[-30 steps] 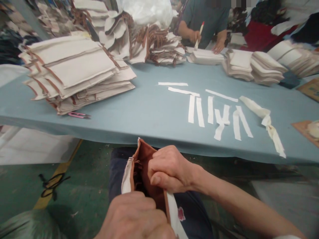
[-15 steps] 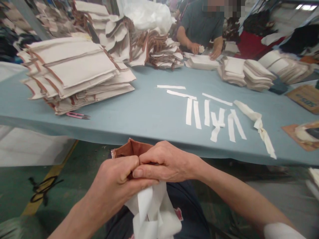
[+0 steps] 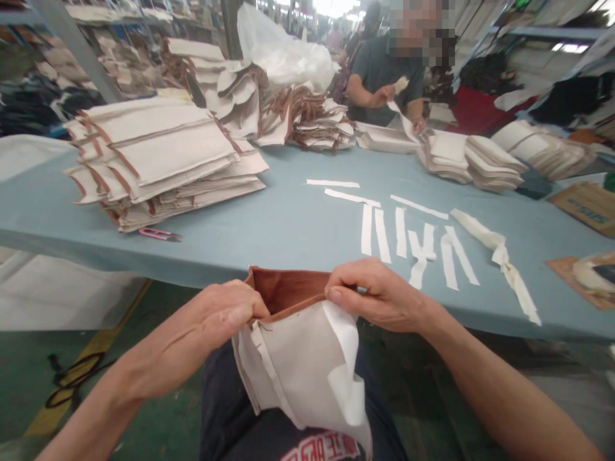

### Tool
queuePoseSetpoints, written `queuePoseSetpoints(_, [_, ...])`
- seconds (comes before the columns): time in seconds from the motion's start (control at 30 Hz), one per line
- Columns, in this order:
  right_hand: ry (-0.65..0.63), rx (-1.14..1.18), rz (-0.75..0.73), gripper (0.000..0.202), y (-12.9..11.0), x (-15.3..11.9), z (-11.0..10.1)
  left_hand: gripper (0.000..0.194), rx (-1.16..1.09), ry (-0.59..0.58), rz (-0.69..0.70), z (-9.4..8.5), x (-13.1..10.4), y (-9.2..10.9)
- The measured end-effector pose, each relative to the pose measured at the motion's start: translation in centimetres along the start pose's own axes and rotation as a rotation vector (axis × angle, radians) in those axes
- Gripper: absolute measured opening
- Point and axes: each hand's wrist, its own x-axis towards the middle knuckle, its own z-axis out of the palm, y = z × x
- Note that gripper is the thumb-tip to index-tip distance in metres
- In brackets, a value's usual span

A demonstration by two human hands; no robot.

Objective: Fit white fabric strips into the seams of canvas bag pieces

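Over my lap hangs a cream fabric bag with a brown inside, its mouth spread wide toward the table. My left hand grips the rim at the left, fingertips tucked into the brown edge. At the right corner, the thumb and fingers of my right hand pinch the rim. A white strip dangles down the bag's right side from near that pinch. The bag's far side rests close to the table edge.
The blue-covered table carries several white strips, pink thread snips and a stack of cream fabric pieces. A roll of tape lies at the right. Across the table, a co-worker handles a white strip.
My hands, together before, have moved apart, drawing the bag's mouth open. The bag's front panel now hangs spread out. Across the table, the co-worker's hands have risen with a strip.
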Motion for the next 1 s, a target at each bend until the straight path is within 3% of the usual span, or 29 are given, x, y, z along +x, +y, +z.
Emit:
queuePoseSetpoints(0.1, [-0.002,-0.019,0.102,0.033,1.5,-0.6,0.0,0.024,-0.008,-0.024,0.073,0.3,0.6,0.6])
queuePoseSetpoints(0.17, [-0.003,-0.028,0.121,0.033,2.2,-0.6,0.3,0.018,0.016,-0.04,0.067,0.4,1.3,1.1])
queuePoseSetpoints(0.3, [0.023,-0.023,0.092,0.03,3.1,0.2,0.8,0.02,0.014,-0.114,0.016,0.0,2.5,2.4])
queuePoseSetpoints(0.5, [0.034,0.008,0.094,0.028,4.0,1.7,0.9,0.029,-0.028,-0.107,-0.056,-0.6,3.9,3.6])
queuePoseSetpoints(1.0, [0.009,0.044,-0.007,0.03,5.7,2.6,2.6,0.036,-0.17,-0.127,-0.148,0.1,4.6,3.0])
